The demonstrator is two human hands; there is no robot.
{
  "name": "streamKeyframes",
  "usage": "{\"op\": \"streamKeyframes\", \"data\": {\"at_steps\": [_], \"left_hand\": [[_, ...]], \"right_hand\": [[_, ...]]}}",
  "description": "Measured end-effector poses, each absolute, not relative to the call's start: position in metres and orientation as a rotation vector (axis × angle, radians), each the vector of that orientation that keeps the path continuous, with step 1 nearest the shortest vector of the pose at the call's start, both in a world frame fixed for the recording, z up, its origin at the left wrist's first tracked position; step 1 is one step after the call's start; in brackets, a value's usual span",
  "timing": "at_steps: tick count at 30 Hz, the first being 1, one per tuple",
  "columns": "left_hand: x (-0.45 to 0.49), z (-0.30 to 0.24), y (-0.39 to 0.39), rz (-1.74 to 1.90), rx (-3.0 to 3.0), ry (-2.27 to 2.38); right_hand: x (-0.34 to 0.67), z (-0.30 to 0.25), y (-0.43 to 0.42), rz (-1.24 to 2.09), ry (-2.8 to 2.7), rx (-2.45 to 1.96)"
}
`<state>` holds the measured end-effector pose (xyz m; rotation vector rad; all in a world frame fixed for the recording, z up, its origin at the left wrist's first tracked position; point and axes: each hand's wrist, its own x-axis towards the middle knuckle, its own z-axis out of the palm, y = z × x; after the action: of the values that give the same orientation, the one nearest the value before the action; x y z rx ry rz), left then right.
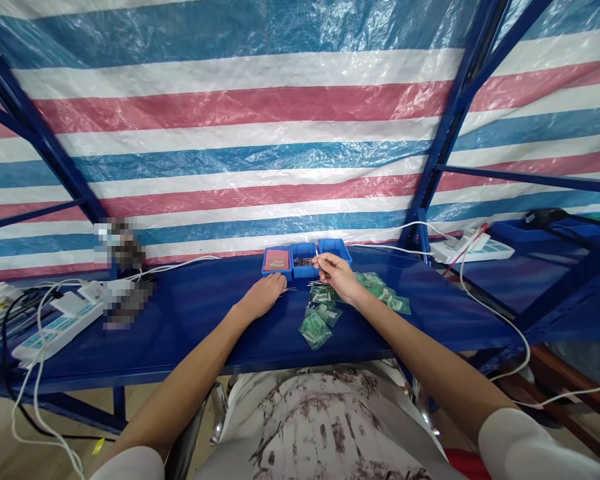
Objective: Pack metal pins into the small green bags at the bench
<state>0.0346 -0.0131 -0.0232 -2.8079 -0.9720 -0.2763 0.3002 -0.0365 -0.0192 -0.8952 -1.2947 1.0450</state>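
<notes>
My right hand (338,276) is raised in front of the blue bins, thumb and fingers pinched on a small thin pale stick-like piece (317,253). My left hand (267,295) rests on the table with its fingers curled together; thin metal pins (291,289) lie by its fingertips, and whether it grips any is hidden. The middle blue bin (306,272) holds dark metal pieces. In the left bin (265,272) lies a pink pad (277,261). More thin pins (317,284) lie below my right hand. Small green packets (315,329) are spread beneath and right of it.
White power strips stand at the left (63,328) and right (473,247), with loose white cables (505,327) trailing over the table edge. Blue metal posts (437,133) rise on both sides. A striped plastic sheet (260,107) hangs behind the blue table (190,327).
</notes>
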Motion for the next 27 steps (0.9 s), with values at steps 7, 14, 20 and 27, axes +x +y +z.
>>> {"op": "streamKeyframes", "data": {"at_steps": [7,14,20,27], "left_hand": [[0.034,-0.024,-0.012,-0.306,-2.802,-0.956],[0.034,-0.021,-0.014,-0.307,-2.793,-0.953],[0.034,-0.024,-0.011,-0.364,-2.86,-0.95],[0.033,-0.024,-0.012,-0.435,-2.923,-0.886]], "right_hand": [[0.296,-0.026,-0.039,0.416,-1.597,-0.998],[0.296,-0.031,-0.037,0.39,-1.623,-0.973],[0.295,-0.028,-0.033,0.837,-1.398,-1.024],[0.295,-0.025,-0.031,0.895,-1.341,-0.992]]}}
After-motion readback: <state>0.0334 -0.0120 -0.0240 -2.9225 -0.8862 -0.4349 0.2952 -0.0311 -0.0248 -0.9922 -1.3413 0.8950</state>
